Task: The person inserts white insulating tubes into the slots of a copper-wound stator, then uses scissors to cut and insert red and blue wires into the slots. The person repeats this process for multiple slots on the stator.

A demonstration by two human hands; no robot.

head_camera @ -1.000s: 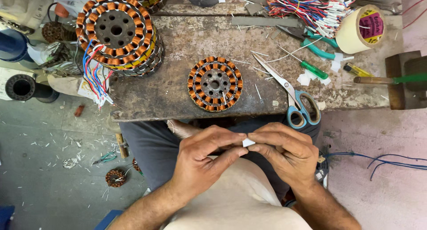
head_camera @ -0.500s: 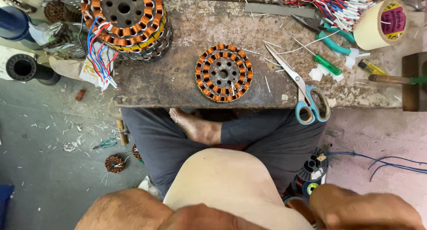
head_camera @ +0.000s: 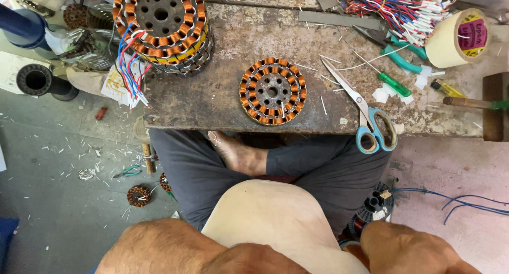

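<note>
Stator (head_camera: pixel 272 91): flat on the tabletop (head_camera: pixel 212 94), bore facing up — round, no long axis.
Scissors (head_camera: pixel 366 115): right of stator, blades pointing up-left.
Hands: below frame edge — grip can't be told.

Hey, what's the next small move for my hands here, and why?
Probably reach forward for the small copper-wound stator in the middle of the low bench. It lies alone there, nearest to you, with the scissors beside it, while both forearms sit low at the frame's bottom and neither hand shows.
</note>
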